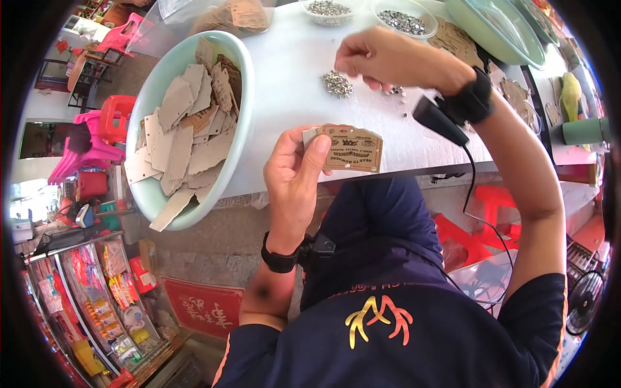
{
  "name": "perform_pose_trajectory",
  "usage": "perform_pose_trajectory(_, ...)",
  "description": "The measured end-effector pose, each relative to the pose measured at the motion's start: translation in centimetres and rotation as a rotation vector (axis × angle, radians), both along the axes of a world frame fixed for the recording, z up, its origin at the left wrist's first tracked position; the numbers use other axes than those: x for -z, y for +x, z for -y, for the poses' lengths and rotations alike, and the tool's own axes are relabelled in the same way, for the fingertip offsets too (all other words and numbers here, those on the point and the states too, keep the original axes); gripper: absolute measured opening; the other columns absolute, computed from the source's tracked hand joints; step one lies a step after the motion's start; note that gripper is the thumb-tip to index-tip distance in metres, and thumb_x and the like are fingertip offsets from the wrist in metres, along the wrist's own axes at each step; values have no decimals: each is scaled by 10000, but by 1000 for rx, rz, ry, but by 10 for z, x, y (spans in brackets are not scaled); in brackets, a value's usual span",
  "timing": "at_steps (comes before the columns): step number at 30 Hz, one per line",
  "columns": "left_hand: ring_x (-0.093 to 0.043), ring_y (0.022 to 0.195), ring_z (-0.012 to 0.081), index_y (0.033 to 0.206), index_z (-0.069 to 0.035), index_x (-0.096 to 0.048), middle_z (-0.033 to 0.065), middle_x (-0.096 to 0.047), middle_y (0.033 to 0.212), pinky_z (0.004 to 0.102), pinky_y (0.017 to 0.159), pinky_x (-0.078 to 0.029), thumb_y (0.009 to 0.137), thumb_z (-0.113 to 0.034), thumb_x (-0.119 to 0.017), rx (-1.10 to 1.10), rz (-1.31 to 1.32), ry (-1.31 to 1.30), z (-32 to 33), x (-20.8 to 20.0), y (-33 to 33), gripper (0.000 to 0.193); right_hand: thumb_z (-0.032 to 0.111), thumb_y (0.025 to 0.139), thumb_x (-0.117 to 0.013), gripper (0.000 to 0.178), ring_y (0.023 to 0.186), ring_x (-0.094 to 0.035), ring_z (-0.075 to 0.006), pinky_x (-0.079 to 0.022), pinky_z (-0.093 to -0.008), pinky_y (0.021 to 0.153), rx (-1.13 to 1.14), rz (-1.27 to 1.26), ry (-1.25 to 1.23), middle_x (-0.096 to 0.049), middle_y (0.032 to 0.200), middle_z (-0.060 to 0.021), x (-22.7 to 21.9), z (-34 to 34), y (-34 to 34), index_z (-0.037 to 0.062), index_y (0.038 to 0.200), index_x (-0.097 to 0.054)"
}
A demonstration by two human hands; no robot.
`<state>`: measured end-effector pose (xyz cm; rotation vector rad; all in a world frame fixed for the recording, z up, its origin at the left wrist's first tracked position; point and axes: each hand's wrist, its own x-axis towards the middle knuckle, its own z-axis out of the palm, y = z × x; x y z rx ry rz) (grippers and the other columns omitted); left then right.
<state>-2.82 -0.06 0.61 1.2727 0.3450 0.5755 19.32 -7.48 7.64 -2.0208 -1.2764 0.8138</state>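
My left hand (292,178) is closed around the left end of a brown printed cardboard card (359,150), thumb on top. The card has small holes and is held over the table's near edge. Above the white tabletop (284,77), my right hand (381,58) has its fingers curled together; whatever they pinch, if anything, is too small or hidden to name. Just left of its fingertips lies a small heap of shiny metal eyelet-like pieces (337,85). More small metal pieces (396,92) are scattered beneath that hand, partly covered by it.
A pale green basin (243,129) full of grey and brown card pieces stands at left. Two tubs of small metal parts, a clear one (328,13) and another (405,19), sit at the back. A green basin (495,29) is far right. A black cable (474,194) hangs from my right wrist.
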Motion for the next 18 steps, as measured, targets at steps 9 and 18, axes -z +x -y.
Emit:
perform_pose_trajectory(9,-598,913,82,1168,51,-602,56,-652,1004,222,785,-498,926,-25,-618,93,58,174,25,-31,8,254,210,940,-591,223,573,-462,-23,-370,-196,507,-150,-508,-24,-561,700,58,-1,58,-35,17,1022,-667)
perform_pose_trajectory(18,-610,963,110,1178,48,-613,71,-646,1053,235,836,-488,890,28,-640,252,-30,256,33,-41,8,290,164,902,-640,201,519,-408,-12,-298,-191,459,-201,-860,-24,-537,664,52,15,77,-22,-20,975,-670)
